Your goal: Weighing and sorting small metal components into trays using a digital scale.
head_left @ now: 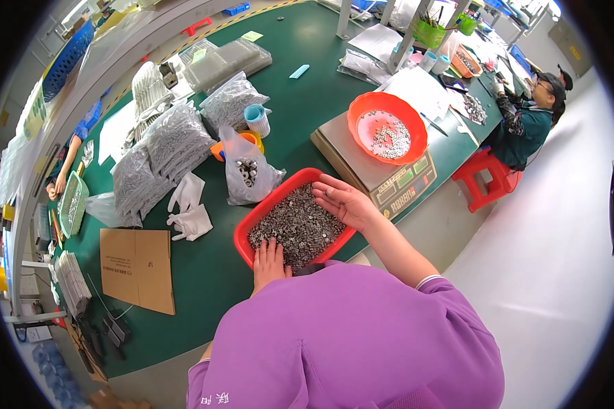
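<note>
Washers fill the red tray (247, 230) under both hands. The left hand (269, 262) lies flat on the pile, fingers spread, gripping nothing. The right hand (342, 199) hovers palm-up, loosely cupped, above the tray's far end; just beyond it sits an orange bowl (361, 116) on a scale (402, 185).

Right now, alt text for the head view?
A person in a purple top has both hands in a red tray of small metal washers: left hand resting on them, right hand palm-up. An orange bowl of similar parts sits on a scale on the green table.
</note>
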`<state>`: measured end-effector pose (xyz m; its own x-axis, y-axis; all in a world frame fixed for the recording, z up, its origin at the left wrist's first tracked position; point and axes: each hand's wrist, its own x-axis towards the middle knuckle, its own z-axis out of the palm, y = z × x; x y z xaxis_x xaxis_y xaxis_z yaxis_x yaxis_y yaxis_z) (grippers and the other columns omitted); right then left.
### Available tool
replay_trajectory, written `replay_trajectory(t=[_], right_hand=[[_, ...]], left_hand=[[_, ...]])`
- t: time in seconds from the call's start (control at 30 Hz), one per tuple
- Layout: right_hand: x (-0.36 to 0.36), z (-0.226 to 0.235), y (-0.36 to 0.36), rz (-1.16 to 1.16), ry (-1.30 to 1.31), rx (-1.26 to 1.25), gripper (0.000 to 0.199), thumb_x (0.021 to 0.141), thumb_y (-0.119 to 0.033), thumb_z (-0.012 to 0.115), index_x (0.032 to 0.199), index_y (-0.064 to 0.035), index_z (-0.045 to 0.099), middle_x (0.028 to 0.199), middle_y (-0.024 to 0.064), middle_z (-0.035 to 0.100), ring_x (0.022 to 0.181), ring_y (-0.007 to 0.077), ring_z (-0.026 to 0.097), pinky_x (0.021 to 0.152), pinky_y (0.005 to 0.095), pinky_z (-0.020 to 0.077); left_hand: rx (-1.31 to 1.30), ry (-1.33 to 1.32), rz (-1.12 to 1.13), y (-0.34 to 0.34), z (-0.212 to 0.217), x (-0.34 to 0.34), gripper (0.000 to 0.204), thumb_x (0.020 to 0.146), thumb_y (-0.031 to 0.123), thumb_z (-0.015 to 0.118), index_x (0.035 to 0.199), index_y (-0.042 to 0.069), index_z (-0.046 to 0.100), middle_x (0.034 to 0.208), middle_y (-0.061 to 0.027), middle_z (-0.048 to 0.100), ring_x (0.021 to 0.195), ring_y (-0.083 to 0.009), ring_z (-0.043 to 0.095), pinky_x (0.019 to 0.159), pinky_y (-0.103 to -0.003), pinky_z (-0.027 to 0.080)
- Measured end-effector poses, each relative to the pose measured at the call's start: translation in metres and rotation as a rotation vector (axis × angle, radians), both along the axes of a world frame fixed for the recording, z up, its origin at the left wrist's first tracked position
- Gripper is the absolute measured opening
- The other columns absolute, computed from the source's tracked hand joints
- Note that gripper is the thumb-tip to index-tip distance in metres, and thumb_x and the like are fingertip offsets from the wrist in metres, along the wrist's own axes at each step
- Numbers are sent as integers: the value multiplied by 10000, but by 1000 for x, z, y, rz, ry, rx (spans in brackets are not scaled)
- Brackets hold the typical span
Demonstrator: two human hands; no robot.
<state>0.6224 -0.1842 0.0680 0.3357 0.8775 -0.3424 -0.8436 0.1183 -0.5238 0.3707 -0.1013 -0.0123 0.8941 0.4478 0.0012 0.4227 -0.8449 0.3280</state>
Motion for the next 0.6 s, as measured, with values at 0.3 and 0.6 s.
replay_trajectory(t=[0.3,0.6], right_hand=[[-6,-13,10,190,-769,-349,415,812,69,424,1223,11,438,1104,145,553,988,201,561,812,289,490],[5,-24,5,13,-546,-302,440,818,42,460,1251,45,377,1133,176,525,977,233,562,813,306,493]], left_hand=[[-7,-42,-2,0,2,0,604,659,217,586,1182,-33,414,1299,-190,330,1231,-370,264,1022,-478,208],[-35,-65,0,0,1,0,589,661,218,590,1168,-31,426,1285,-193,349,1228,-371,269,1025,-472,208]])
